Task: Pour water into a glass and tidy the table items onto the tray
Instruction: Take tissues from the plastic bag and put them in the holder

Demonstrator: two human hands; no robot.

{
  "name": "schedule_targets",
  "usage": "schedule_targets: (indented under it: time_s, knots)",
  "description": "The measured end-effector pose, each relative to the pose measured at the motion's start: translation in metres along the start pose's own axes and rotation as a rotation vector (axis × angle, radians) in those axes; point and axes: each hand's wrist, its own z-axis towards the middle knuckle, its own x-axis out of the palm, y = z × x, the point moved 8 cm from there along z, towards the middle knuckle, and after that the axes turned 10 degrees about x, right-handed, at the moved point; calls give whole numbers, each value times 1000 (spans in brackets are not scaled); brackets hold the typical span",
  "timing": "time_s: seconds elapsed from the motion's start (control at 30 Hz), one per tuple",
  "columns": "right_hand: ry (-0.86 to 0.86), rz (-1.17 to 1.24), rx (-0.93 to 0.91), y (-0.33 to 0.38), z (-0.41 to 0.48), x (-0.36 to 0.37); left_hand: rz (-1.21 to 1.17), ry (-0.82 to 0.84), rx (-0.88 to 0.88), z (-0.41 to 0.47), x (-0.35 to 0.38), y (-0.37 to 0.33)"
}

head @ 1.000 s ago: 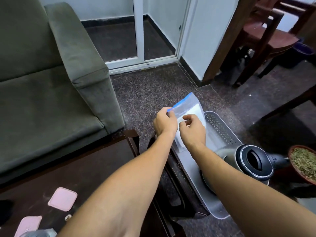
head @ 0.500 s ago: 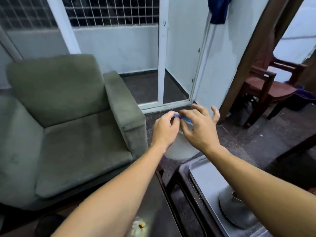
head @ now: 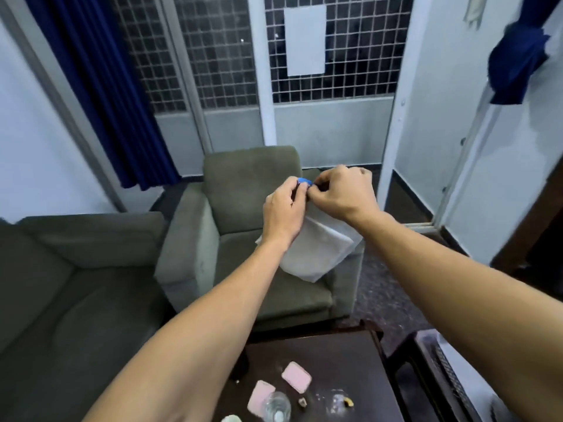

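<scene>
1. Left hand (head: 285, 208) and right hand (head: 341, 194) pinch the blue seal (head: 304, 181) of the clear bag (head: 316, 251), now raised from above the tray to 12 o'clock.
2. The tray (head: 443, 345) waits at 5 o'clock; the bag looks about to be sealed before being put there.

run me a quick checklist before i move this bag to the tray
1. Grip: left hand and right hand both pinch the bag at its blue seal: ok.
2. Seal shut along its whole length: cannot tell, the fingers cover most of it.
3. Bag hangs free in the air, touching nothing below it: ok.
4. Free spot on the tray: cannot tell, only its edge shows at the lower right.
5. Table tidied: not ok, the pink pads and glass lie on it.
6. Water in the glass: cannot tell.
</scene>
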Motion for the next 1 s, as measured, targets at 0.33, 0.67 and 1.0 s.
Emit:
schedule_targets:
  time_s: [0.33, 0.67, 1.0]
  knots:
    - [193, 135, -169, 86, -4, 12, -14, -124, -98, 6, -109, 18]
    - [315, 247, -98, 46, -11, 17, 1, -195, -181, 9, -158, 44]
    - [422, 319, -104, 62, -10, 6, 142, -73, -418, 0, -135, 58]
